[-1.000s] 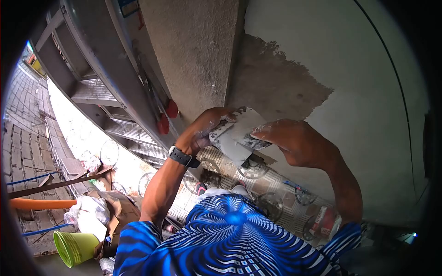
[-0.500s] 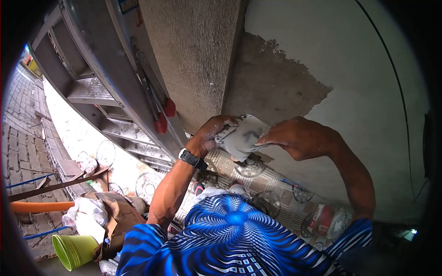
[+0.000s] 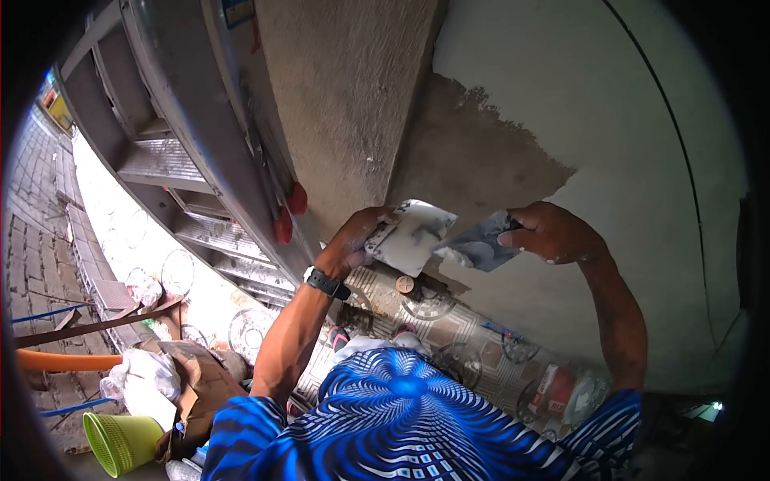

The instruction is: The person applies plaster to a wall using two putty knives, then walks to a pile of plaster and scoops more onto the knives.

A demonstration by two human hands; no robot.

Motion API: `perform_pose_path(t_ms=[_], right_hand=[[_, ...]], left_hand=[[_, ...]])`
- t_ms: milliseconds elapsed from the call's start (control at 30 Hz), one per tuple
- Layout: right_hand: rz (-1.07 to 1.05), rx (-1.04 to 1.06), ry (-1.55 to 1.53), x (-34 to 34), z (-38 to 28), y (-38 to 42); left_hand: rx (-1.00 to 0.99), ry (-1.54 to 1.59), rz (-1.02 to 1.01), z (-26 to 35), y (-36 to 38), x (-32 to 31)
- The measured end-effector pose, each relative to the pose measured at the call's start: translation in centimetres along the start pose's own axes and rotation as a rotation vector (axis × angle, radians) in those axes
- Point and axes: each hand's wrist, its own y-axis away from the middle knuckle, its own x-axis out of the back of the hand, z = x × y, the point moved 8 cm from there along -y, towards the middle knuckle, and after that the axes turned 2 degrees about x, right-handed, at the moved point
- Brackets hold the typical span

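Gripping a white-coated plate (image 3: 414, 238) are left fingers (image 3: 378, 215); right fingers (image 3: 519, 239) pinch a grey, white-smeared blade (image 3: 485, 244).

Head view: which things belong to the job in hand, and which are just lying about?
Apparently the job's:
white-smeared plate, in left hand
grey blade, in right hand
patchy wall

Probably just lying about:
green basket
cardboard
white plastic bag

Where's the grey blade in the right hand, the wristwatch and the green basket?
Grey blade (image 3: 481, 244): head view, middle of its flat face.
Wristwatch (image 3: 326, 283): head view, its dark strap.
Green basket (image 3: 136, 438): head view, its outer wall.
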Motion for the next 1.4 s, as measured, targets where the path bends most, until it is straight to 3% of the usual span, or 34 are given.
perform_pose_path(t_ms=[67, 167, 267, 367, 467, 600, 800, 1000, 1100, 1400], right_hand=[[0.104, 0.106, -0.172, 0.6, 1.7, -0.2], [0.174, 0.025, -0.230, 1.3, 1.8, 0.3], [0.298, 0.028, 0.031, 3.2, -2.3, 2.2], [0.593, 0.566, 0.622, 3.2, -9.1, 4.7], [0.738, 0.602, 1.401, 1.9, -12.0, 4.4], [0.739, 0.728, 1.808, 3.0, -9.2, 0.0], [0.601, 0.845, 1.958, 4.4, -9.1, -3.9], [0.500, 0.937, 1.923, 4.4, -8.9, -6.2], [0.430, 0.966, 1.996, 4.2, -8.1, -6.7], [0.455, 1.045, 2.134, 4.6, -7.0, -7.4]], left_hand=[[-0.010, -0.031, 0.010, -0.1, 0.0, 0.3], [0.009, -0.044, -0.001, -0.1, 0.9, -0.5], [-0.004, -0.016, -0.025, -0.3, 1.2, -0.6], [0.009, -0.021, 0.034, -0.6, 1.5, -0.3], [0.046, -0.008, 0.042, -1.8, 0.9, 1.1], [0.047, 0.001, -0.007, -1.9, 1.7, 0.2], [-0.046, 0.060, -0.088, -3.8, 2.0, 0.0], [-0.065, 0.026, -0.083, -7.5, -0.4, 0.4], [-0.191, 0.074, -0.108, -8.3, -0.7, -0.7], [-0.216, 0.193, -0.108, -13.3, -2.5, -1.9]])
